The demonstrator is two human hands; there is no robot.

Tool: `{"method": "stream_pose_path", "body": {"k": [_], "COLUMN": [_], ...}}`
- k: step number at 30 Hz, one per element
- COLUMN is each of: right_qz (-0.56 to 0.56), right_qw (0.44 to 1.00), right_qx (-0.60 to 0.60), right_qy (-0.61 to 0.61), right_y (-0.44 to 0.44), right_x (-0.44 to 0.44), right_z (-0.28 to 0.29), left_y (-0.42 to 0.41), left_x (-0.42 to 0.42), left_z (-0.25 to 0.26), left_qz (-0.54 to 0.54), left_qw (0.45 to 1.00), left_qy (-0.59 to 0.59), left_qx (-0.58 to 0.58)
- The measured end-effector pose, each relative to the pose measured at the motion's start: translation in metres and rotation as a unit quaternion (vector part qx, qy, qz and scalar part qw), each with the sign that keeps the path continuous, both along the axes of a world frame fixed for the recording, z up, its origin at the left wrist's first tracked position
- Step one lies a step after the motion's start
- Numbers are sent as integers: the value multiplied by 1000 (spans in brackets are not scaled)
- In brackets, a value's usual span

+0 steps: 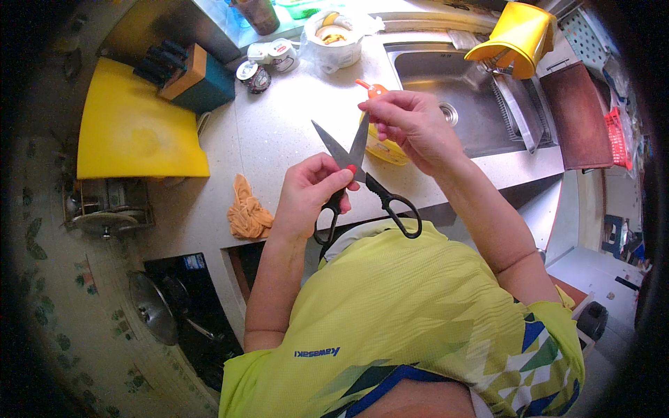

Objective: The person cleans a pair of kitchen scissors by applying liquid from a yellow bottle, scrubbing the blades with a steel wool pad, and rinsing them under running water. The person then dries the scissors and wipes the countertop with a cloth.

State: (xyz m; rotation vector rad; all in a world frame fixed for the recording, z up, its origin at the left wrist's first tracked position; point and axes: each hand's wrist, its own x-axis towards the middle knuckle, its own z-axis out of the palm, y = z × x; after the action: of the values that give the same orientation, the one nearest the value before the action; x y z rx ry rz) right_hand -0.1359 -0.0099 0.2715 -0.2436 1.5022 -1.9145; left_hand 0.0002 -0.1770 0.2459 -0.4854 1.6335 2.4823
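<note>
My left hand point(321, 188) grips a pair of black-handled scissors point(342, 157) close to its red pivot. The two steel blades are spread apart and point away from me, with both loop handles hanging toward my shirt. At the tip of the right-hand blade, the thumb and fingers of my right hand point(415, 128) are pinched together. Behind that hand on the counter stands a yellow container point(384, 146), mostly hidden. An orange spouted thing point(375, 90) shows just past my fingers; its lower part is covered.
A steel sink point(439, 73) lies to the right, with a yellow bin point(515, 36) over its far corner. A crumpled orange cloth point(248, 211), a yellow cutting board point(141, 130) and a knife block point(201, 78) are on the left. A bagged tub point(334, 47) stands farther back.
</note>
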Motion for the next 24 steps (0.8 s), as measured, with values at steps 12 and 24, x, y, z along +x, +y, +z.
{"method": "stream_pose_path", "body": {"k": [12,24], "right_qz": [45,77], "right_qw": [942,901], "right_qx": [-209,-308], "right_qy": [-258,-296], "right_y": [-5,-1], "right_x": [8,10], "right_z": [3,-6], "left_y": [6,9], "left_x": [-6,-12], "left_z": [1,-1], "left_qz": [-1,23], "left_qw": [998,991], "left_qy": [13,14], "left_qx": [68,131]}}
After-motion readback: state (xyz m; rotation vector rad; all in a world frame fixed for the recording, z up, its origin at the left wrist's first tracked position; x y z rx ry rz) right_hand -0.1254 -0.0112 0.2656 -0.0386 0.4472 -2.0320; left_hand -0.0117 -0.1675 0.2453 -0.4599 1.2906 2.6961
